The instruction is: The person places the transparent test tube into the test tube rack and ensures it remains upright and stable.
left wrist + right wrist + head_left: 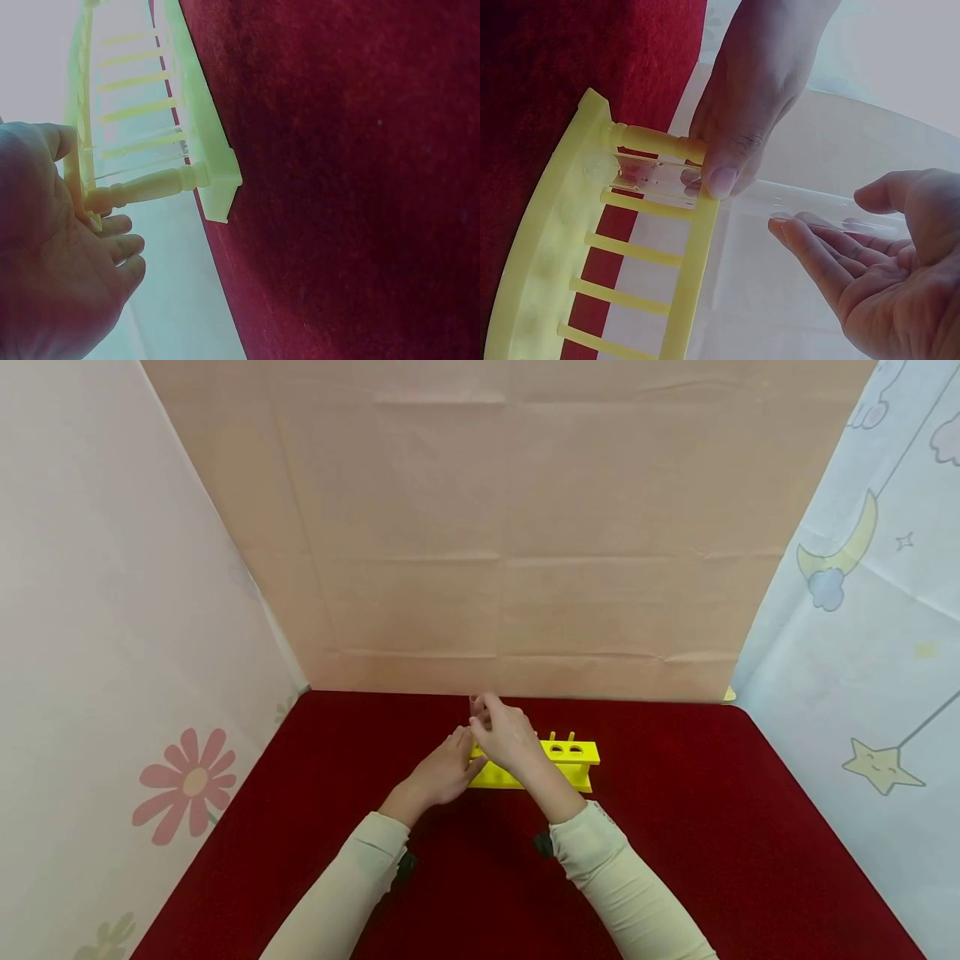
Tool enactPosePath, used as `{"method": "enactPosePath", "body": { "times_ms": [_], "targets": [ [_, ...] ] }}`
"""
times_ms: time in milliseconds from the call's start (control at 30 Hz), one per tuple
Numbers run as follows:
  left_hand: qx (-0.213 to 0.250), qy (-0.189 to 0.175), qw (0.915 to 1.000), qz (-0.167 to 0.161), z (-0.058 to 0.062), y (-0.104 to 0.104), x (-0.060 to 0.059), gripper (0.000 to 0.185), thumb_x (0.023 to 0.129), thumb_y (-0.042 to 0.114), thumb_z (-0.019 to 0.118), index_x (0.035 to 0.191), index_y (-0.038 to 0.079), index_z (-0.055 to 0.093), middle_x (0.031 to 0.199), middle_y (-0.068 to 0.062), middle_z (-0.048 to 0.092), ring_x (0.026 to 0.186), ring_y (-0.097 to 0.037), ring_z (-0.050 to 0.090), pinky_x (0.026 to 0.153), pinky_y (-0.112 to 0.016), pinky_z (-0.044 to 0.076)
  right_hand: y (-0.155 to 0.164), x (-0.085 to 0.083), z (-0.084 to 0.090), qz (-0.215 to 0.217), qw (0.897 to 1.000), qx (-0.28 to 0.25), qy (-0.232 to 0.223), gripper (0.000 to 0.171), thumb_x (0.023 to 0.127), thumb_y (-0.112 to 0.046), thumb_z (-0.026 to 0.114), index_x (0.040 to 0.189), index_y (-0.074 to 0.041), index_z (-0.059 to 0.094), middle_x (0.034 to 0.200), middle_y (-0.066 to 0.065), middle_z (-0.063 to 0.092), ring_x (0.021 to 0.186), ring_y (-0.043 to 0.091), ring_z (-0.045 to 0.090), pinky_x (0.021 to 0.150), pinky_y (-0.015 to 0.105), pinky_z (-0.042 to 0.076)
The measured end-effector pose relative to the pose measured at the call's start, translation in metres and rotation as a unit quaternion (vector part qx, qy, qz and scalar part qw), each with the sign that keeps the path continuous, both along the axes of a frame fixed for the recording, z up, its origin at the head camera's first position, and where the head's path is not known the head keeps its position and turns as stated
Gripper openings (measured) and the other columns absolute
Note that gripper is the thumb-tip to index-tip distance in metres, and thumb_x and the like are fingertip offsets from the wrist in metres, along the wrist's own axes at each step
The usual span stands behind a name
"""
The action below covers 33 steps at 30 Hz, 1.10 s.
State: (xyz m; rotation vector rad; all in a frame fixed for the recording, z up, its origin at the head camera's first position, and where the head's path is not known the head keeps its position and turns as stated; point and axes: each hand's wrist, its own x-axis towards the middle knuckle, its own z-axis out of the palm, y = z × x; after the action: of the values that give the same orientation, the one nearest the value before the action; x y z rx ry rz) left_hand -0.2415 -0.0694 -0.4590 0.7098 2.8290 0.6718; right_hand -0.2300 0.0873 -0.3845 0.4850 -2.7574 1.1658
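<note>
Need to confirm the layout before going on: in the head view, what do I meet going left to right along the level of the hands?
Flower print on the left curtain → left hand → right hand → free end of the yellow rack → star print on the right curtain.

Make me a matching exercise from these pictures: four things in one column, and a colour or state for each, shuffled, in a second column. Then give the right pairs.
Things:
1. rack
2. test tube
3. tablecloth
4. left hand

Colour or state:
A. dark red, spread under everything
B. clear glass, standing in the end hole of the rack
C. yellow plastic, with a row of holes along the top
D. steadying the end of the rack with thumb and fingers

Pairs: 1-C, 2-B, 3-A, 4-D

The right hand is at the top of the test tube, palm open in the right wrist view.
</note>
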Motion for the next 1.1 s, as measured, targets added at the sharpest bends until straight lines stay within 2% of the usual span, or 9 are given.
{"method": "enactPosePath", "body": {
  "times_ms": [300, 533, 700, 933, 1000, 1100],
  "targets": [
    [0.005, 0.003, 1.0000, -0.002, 0.0032, 0.0002, 0.0020, 0.073, 0.109, 0.044, 0.039, 0.162, 0.003, 0.010, 0.168, -0.018, 0.016, 0.154, -0.032, 0.020, 0.121, -0.049, 0.026, 0.0000, 0.0005, 0.0000, 0.002, 1.000, -0.003, 0.002, 0.013, 0.102, -0.018, 0.060, 0.112, -0.011, 0.057, 0.108, 0.010, 0.072, 0.096, 0.023, 0.070, 0.076, 0.036, 0.059],
    [0.002, 0.014, 0.9999, -0.009, 0.0032, 0.0005, 0.0017, 0.072, 0.109, 0.042, 0.040, 0.162, 0.002, 0.012, 0.164, -0.015, 0.025, 0.150, -0.029, 0.030, 0.119, -0.046, 0.032, -0.0005, 0.0002, -0.0006, -0.001, 1.000, -0.007, -0.001, 0.011, 0.101, -0.017, 0.060, 0.111, -0.012, 0.057, 0.108, 0.011, 0.072, 0.098, 0.024, 0.070, 0.080, 0.039, 0.059],
    [0.002, 0.008, 0.9999, -0.007, 0.0038, 0.0001, 0.0021, 0.072, 0.109, 0.042, 0.040, 0.162, 0.002, 0.012, 0.166, -0.017, 0.022, 0.152, -0.031, 0.026, 0.120, -0.047, 0.030, -0.0003, -0.0004, -0.0017, -0.001, 1.000, -0.007, -0.002, 0.011, 0.102, -0.018, 0.060, 0.110, -0.012, 0.057, 0.108, 0.010, 0.072, 0.096, 0.023, 0.070, 0.078, 0.037, 0.059],
    [-0.007, 0.012, 0.9998, -0.014, 0.0009, -0.0012, 0.0003, 0.074, 0.110, 0.047, 0.033, 0.162, 0.002, 0.009, 0.167, -0.020, 0.017, 0.154, -0.034, 0.018, 0.122, -0.049, 0.025, -0.0005, 0.0001, -0.0021, -0.005, 1.000, 0.000, 0.006, 0.011, 0.102, -0.019, 0.059, 0.110, -0.012, 0.057, 0.108, 0.010, 0.072, 0.097, 0.023, 0.071, 0.079, 0.038, 0.059],
    [-0.003, 0.012, 0.9998, -0.017, 0.0005, -0.0012, 0.0003, 0.074, 0.109, 0.047, 0.034, 0.162, 0.002, 0.010, 0.165, -0.019, 0.022, 0.151, -0.032, 0.026, 0.121, -0.048, 0.028, -0.0006, 0.0001, -0.0024, -0.006, 1.000, 0.000, 0.004, 0.012, 0.102, -0.019, 0.059, 0.111, -0.012, 0.057, 0.109, 0.010, 0.072, 0.098, 0.023, 0.070, 0.080, 0.038, 0.059],
    [0.001, 0.013, 0.9997, -0.019, 0.0007, -0.0011, 0.0007, 0.073, 0.109, 0.046, 0.035, 0.162, 0.001, 0.010, 0.165, -0.019, 0.023, 0.150, -0.032, 0.028, 0.120, -0.047, 0.029, -0.0006, 0.0001, -0.0027, -0.007, 1.000, 0.000, 0.001, 0.012, 0.102, -0.019, 0.059, 0.111, -0.011, 0.057, 0.109, 0.010, 0.072, 0.098, 0.023, 0.070, 0.081, 0.038, 0.059]
  ]
}}
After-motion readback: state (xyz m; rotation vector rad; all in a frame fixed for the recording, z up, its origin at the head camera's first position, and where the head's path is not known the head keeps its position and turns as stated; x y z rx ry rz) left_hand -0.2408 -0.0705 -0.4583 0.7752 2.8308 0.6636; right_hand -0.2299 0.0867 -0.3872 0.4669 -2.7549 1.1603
